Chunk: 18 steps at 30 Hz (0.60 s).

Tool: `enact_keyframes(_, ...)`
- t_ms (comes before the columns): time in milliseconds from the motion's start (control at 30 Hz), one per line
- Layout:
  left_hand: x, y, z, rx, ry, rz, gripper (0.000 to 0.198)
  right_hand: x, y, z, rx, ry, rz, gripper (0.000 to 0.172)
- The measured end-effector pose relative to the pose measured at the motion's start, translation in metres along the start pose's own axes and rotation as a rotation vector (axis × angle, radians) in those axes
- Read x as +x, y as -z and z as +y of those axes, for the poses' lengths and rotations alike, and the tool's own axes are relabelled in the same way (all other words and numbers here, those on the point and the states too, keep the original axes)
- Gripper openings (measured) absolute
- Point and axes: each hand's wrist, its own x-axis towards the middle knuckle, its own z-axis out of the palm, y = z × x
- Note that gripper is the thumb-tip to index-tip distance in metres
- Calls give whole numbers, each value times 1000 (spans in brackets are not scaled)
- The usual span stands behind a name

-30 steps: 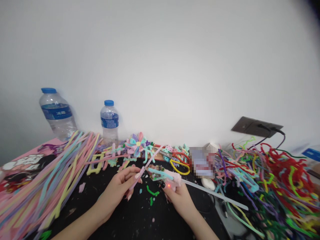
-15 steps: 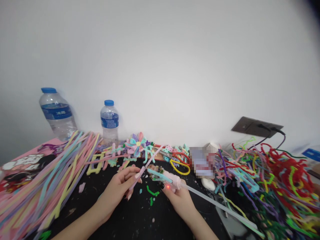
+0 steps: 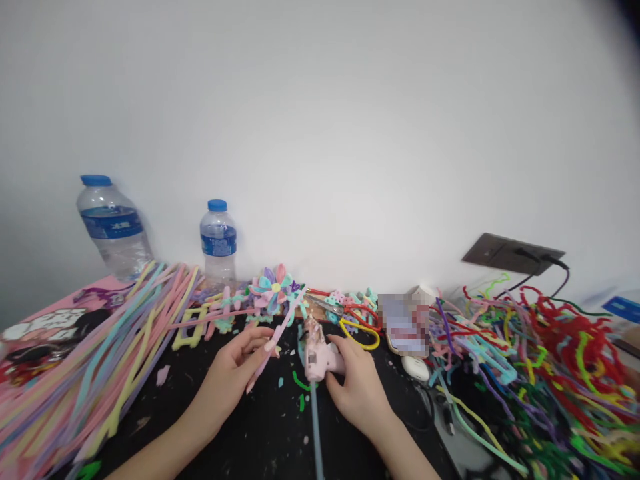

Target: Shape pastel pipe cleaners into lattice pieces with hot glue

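Note:
A light purple pipe cleaner (image 3: 289, 319) is pinched in my left hand (image 3: 240, 363), its far end slanting up to the right. My right hand (image 3: 361, 383) has its fingers on the handle of a pale pink hot glue gun (image 3: 316, 357), which lies low over the black mat. The gun's dirty nozzle points away from me, and a long glue stick (image 3: 317, 433) sticks out of its back toward me. Between the hands lie green scraps (image 3: 301, 382) of pipe cleaner. Past the gun's tip is a pair of scissors (image 3: 361, 333) with yellow and red handles.
Pastel pipe cleaners (image 3: 115, 347) spread across the left side. Two water bottles (image 3: 219, 241) stand by the wall. A pipe-cleaner flower (image 3: 275, 288) lies at the back. On the right are a phone (image 3: 407, 327), a white case (image 3: 415, 368) and a tangle of coloured pipe cleaners (image 3: 565, 360).
My right hand has turned the glue gun so its nozzle points away from me and its stick toward me, lowering it toward the mat. The purple pipe cleaner has shifted slightly left.

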Motion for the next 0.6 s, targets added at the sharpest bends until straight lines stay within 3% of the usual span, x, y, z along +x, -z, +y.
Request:
enact_keyframes(133,-4,1,-4,212,-144,-41,26,-2,0,-2,70,49,57,54)
enact_keyframes(233,-10,1,-2,432,-303,-104,19,-2,1,-7,407,42,113,41)
enact_keyframes(367,-15,2,2,639,-531,-232,20,-2,-3,-13,872,-107,47,22)
enact_keyframes(600,-11,3,1,678,-529,-252,16,-3,-3,-18,935,-183,-5,21)
